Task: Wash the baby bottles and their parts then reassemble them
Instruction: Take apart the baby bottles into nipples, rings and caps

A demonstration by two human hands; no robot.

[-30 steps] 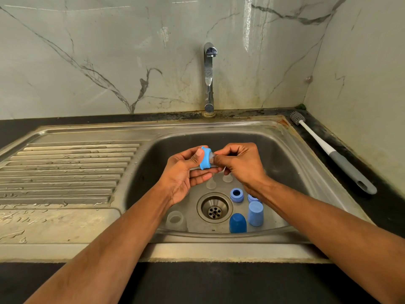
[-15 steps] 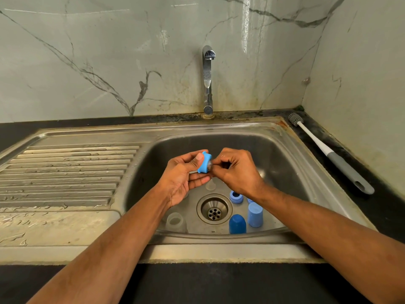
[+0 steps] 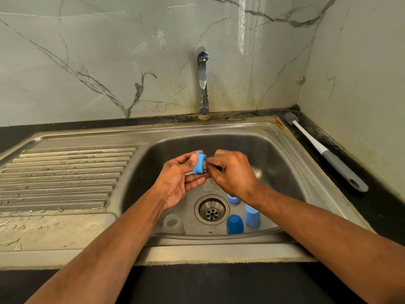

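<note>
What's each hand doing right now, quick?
Left hand: holds the blue bottle collar ring between thumb and fingers.
Right hand: fingers pinch the clear teat at the ring.

Veined marble walls (image 3: 98, 62), black countertop (image 3: 383, 207)

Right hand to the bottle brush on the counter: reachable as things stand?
Probably not yet: the right hand is pinching the nipple in the blue ring. The brush itself lies unobstructed.

Even, fairly bright light falls from above; a vertical glare streak marks the marble wall (image 3: 241, 29). The sink basin (image 3: 274, 154) lies in soft shadow. Wide-angle bending curves the edges; focus is sharp throughout.
</note>
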